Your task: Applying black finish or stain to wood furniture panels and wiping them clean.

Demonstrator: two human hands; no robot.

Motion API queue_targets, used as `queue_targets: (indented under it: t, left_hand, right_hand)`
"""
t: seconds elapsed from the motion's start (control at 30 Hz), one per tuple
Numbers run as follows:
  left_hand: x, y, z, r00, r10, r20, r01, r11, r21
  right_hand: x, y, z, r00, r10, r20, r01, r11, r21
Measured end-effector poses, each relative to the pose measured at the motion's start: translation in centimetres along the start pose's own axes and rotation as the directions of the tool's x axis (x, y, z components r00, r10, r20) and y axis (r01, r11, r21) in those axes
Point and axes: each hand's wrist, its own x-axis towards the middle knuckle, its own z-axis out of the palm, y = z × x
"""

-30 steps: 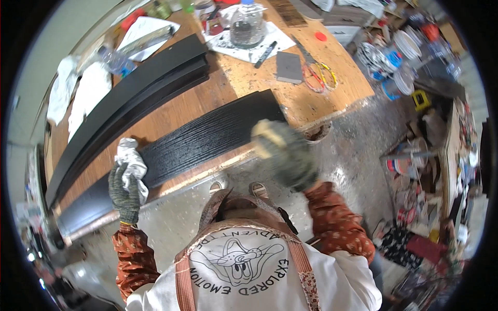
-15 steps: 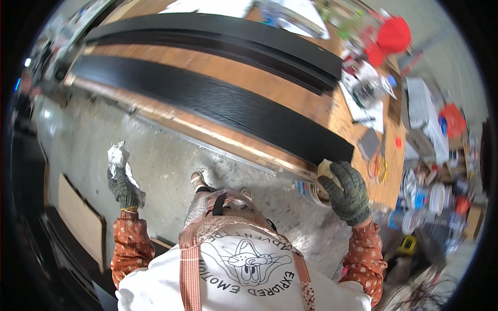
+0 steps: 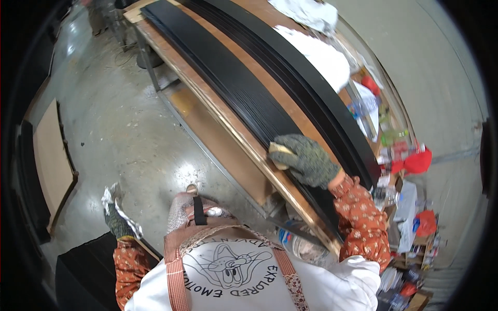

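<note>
My right hand [image 3: 308,161], in a dark grey-green knitted glove, grips a small beige pad [image 3: 279,155]. It is over the near edge of a long black board [image 3: 223,78] with a fine grained surface; whether the pad touches the board I cannot tell. The board lies along the near side of a wooden workbench [image 3: 270,98]. Down at the left, away from the bench, my gloved left hand [image 3: 119,225] is closed around a crumpled white cloth or paper [image 3: 110,195].
Beyond the board runs a black grooved length [image 3: 311,106]. White sheets [image 3: 319,57] and a red bag [image 3: 417,159] lie farther back. Below the bench stands a bucket [image 3: 306,243]. A cardboard sheet [image 3: 53,160] and black panels [image 3: 91,274] are at the left.
The view has turned toward the bench's far left end. My right hand has moved with the pad from the board's right end leftward along it. The left hand still holds the white crumpled piece.
</note>
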Motion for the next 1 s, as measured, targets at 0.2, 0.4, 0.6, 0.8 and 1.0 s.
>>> queue_targets:
  t: [0.2, 0.4, 0.6, 0.8, 1.0]
  left_hand:
    - [0.1, -5.5, -7.8, 0.993, 0.012, -0.115, -0.008, 0.999, 0.035]
    - [-0.6, -8.1, -8.8, 0.933, -0.049, -0.356, -0.01, 0.987, -0.162]
    - [0.9, -11.9, -8.9, 0.869, -0.17, -0.464, 0.032, 0.956, -0.291]
    - [9.8, -14.3, -7.9, 0.835, -0.267, -0.482, 0.035, 0.899, -0.437]
    - [21.0, -10.4, -1.3, 0.903, -0.15, -0.402, -0.029, 0.913, -0.406]
  right_hand:
    - [15.8, 11.2, 2.5, 0.994, -0.088, 0.067, 0.089, 0.996, -0.006]
    - [31.3, 17.8, 4.7, 0.991, -0.013, 0.136, 0.013, 1.0, -0.006]
    - [42.3, 21.6, 5.9, 0.991, -0.062, 0.117, 0.065, 0.998, -0.023]
    - [53.8, 24.8, 7.0, 0.988, -0.062, 0.139, 0.07, 0.996, -0.051]
    - [66.4, 28.0, 7.5, 0.985, -0.049, 0.165, 0.067, 0.992, -0.105]
